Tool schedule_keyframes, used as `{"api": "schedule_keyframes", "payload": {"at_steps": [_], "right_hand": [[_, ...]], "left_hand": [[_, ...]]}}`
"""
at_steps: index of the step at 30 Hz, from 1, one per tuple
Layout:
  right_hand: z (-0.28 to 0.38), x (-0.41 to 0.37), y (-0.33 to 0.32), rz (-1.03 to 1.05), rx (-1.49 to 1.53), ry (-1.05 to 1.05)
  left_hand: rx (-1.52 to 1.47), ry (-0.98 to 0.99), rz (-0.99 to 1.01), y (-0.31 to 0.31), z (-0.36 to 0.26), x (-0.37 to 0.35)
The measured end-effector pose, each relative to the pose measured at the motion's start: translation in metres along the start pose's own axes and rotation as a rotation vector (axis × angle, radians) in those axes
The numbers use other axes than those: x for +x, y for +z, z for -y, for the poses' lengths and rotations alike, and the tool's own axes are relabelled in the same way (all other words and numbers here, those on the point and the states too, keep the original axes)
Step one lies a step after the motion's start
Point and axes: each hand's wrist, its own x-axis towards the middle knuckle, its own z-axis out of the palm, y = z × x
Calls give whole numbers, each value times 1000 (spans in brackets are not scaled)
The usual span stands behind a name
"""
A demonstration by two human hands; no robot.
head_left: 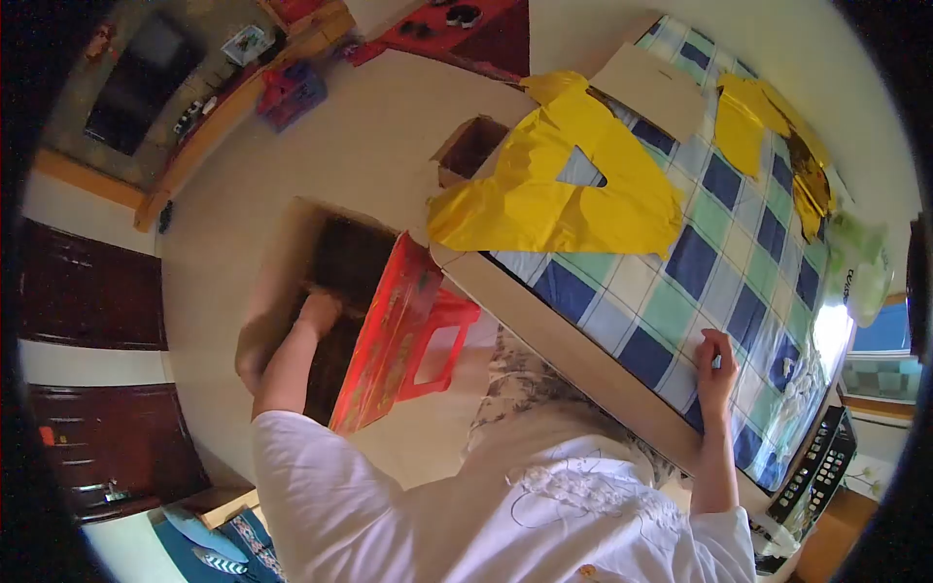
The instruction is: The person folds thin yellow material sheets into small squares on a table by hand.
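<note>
A bed (705, 248) is located across the right half of the frame; its single sheet is printed with navy, green and cream squares. A large open cardboard box (282, 267) is positioned left of centre. Its walls are tan, matt and blurred; its interior is dark. One red stool (377, 335) is placed just beside it, moulded in glossy plastic with a marked flat panel and an angular leg frame. One large yellow foil piece (535, 194), creased and cut with a triangular hole, is laid at upper centre; further yellow foil (746, 136) is seen at upper right. One flat cardboard sheet (649, 94) is set between them. The hands are held well apart. The left hand (321, 311) is placed at the large box; its grip cannot be determined. The right hand (716, 369) is held over the sheet, fingers loosely bent.
</note>
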Motion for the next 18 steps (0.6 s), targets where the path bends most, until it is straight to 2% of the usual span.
{"api": "schedule_keyframes", "payload": {"at_steps": [2,4,5,6,8,9,11,14,18], "right_hand": [[1,0,-2,6,-9,17],[3,1,-2,-2,2,7],[3,1,-1,-5,11,3],[2,0,1,-4,17,20],[-1,-1,0,-5,22,51],[1,0,-2,1,2,42],[7,1,-5,18,-38,23],[5,1,0,-16,-3,16],[3,1,1,-11,61,32]], "left_hand": [[61,36,72,10,2,14],[-170,-38,115,81,9,54],[-157,-28,161,79,9,55],[-144,-17,207,76,8,55],[131,107,334,-17,-16,28],[23,6,268,-19,-22,31],[-63,-53,133,-19,-36,27],[-70,-10,-8,-17,-55,17],[-121,92,-24,-9,-55,15]]}}
